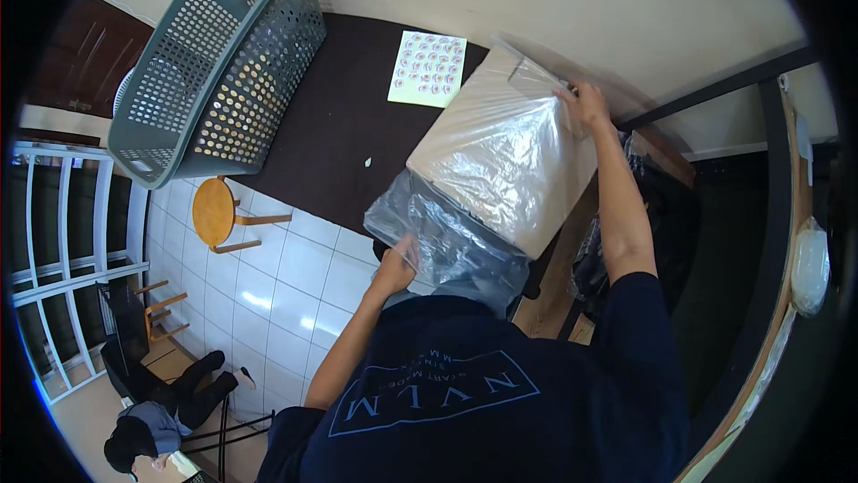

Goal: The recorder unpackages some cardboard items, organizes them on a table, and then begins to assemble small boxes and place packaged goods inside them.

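Observation:
A large tan, flat-sided package (493,154), which looks like cardboard, lies inside a clear plastic bag at the right end of a dark brown table (328,128). My left hand (399,264) grips the loose clear plastic (442,235) at the bag's near end, partly seen through the film. At the package's far right corner, my right hand (587,105) has its fingers on the plastic; whether they pinch it is not plain. A pale yellow sheet of round stickers (429,69) lies on the table beyond the package.
A grey-green perforated laundry basket (221,67) stands at the table's left end. A small white scrap (368,162) lies on the table. Beyond are a round wooden stool (214,211) and a seated person (161,423). Dark wrapped items (643,228) and a black frame (771,195) are at right.

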`<state>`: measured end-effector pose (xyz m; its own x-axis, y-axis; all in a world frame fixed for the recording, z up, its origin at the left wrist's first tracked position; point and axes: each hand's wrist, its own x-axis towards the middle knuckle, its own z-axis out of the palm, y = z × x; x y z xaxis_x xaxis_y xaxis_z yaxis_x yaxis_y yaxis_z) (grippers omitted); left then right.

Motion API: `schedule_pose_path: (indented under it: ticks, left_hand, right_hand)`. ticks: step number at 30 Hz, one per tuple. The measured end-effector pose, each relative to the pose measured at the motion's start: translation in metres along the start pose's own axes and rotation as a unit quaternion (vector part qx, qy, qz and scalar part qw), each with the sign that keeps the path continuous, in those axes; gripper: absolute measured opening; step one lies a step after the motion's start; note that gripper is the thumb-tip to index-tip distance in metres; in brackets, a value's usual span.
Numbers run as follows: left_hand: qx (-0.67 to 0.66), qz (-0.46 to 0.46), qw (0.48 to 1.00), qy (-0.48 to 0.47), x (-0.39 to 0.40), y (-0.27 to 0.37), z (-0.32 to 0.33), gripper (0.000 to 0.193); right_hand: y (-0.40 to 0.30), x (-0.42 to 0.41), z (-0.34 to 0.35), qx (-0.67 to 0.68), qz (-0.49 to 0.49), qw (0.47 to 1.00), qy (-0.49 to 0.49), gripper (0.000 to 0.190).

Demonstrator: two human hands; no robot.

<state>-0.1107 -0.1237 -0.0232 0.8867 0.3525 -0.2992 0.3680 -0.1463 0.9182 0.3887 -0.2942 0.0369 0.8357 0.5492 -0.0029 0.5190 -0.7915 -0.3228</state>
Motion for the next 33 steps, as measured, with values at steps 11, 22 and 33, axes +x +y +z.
schedule_pose_path:
  ticks: [11,22,33]
  left_hand:
    - [-0.117,-0.126,0.985,0.01,0.047,0.011,0.056,0.038]
    - [-0.326,-0.231,0.915,-0.059,0.088,0.055,0.062,0.036]
    - [-0.181,-0.179,0.964,0.07,0.097,0.063,0.086,0.035]
  right_hand:
    - [-0.026,-0.108,0.031,0.362,0.078,0.926,0.076,0.026]
    - [-0.023,-0.291,0.069,0.525,0.262,0.81,0.01,0.013]
    - [-0.054,-0.299,0.061,0.294,0.17,0.938,0.065,0.015]
